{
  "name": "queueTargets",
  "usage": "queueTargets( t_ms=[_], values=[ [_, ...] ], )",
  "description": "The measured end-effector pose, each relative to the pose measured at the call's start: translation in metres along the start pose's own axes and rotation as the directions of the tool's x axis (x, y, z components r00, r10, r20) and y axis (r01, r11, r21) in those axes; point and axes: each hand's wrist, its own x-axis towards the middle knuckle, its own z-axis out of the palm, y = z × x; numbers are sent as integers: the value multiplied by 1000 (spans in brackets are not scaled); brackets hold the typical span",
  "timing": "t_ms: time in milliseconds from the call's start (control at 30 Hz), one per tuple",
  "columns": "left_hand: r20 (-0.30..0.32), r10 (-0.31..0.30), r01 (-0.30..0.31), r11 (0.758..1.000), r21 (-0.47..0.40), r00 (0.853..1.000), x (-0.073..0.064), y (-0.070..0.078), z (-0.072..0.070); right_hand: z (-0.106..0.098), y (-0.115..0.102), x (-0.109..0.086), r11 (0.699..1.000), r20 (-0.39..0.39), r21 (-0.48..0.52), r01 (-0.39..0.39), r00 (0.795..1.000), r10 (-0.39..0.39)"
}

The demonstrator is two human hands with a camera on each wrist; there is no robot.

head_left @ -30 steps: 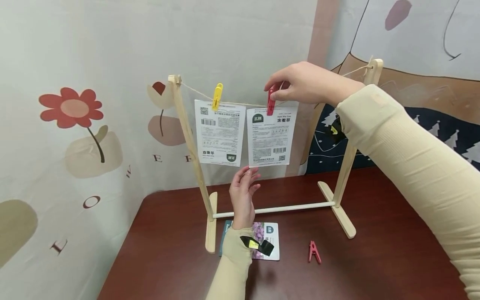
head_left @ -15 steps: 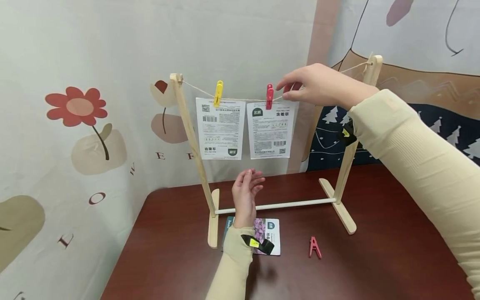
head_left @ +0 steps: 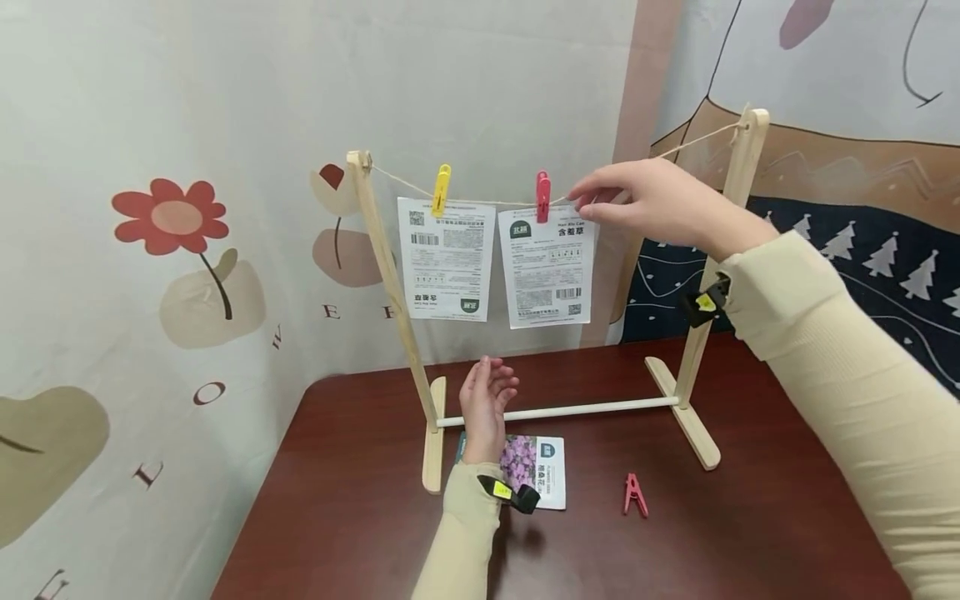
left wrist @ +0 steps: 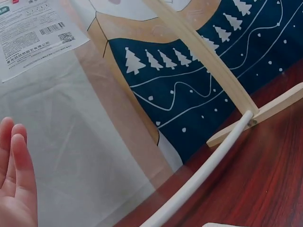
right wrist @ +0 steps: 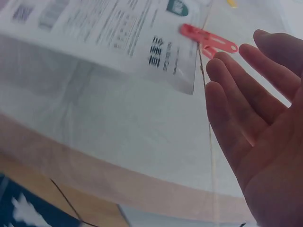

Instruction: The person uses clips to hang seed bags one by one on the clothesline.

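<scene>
Along the string (head_left: 491,203), between left post (head_left: 390,287) and right post (head_left: 738,167): right packet (head_left: 547,271) under a red clip (head_left: 542,197), left packet (head_left: 447,267) under a yellow clip (head_left: 441,192). Hanging side by side with a narrow gap between; logo at the top on one, at the bottom on the other. Just right of the red clip, in front of the right packet's upper corner: right hand (head_left: 660,200), fingers spread and relaxed, off the clip in the head view; contact with the string, cannot tell. Below the packets: left hand (head_left: 485,408), fingers pointing up, loosely bent, apart from both.

In the way: right sleeve (head_left: 817,333), reaching up past the right post; left wrist in front of the flower packet (head_left: 536,462) on the table (head_left: 360,500), hiding part of it; white rod (head_left: 592,409), low between the posts, passing behind the left hand. To the right of the flower packet, well apart from both hands: loose clip (head_left: 634,497), also red.

Edges and room: packets' lower edges well above the rod, left fingertips within that space. String stretching on from right fingers toward the right post. Table's far edge close to the printed cloth (head_left: 247,67); left edge slanting outward past the left foot (head_left: 434,454).
</scene>
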Motion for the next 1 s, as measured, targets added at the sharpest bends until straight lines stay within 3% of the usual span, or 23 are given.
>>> queueTargets(
  t_ms=[100,167,300,367,467,567,667,767,867,1000],
  values=[
    [38,-26,26,1000,4,999,0,-2,-1,10,5,-11,996,-42,87,-14,999,18],
    [98,-60,58,998,23,993,-1,-3,-3,18,7,-19,991,-62,129,-14,998,22],
    [231,-135,116,989,96,964,-3,-6,-10,35,7,-34,984,-91,178,15,996,1],
    [258,-164,138,984,115,952,-3,-8,-14,45,6,-42,982,-100,190,15,995,4],
    [247,-186,167,981,96,951,-2,-9,-21,60,7,-55,974,-111,225,0,993,25],
    [208,-189,181,982,59,960,0,-8,-32,79,9,-65,950,-111,310,-37,991,75],
    [143,-161,156,987,44,977,1,-3,-46,96,4,-72,901,-94,429,-74,988,125],
    [110,-145,141,989,39,983,0,0,-57,110,-2,-82,846,-76,523,-102,983,165],
    [140,-162,156,986,55,977,-3,1,-62,125,2,-98,803,-59,584,-123,979,193],
    [164,-193,181,980,88,967,-6,1,-67,153,24,-121,760,-16,628,-167,974,227]
  ],
)
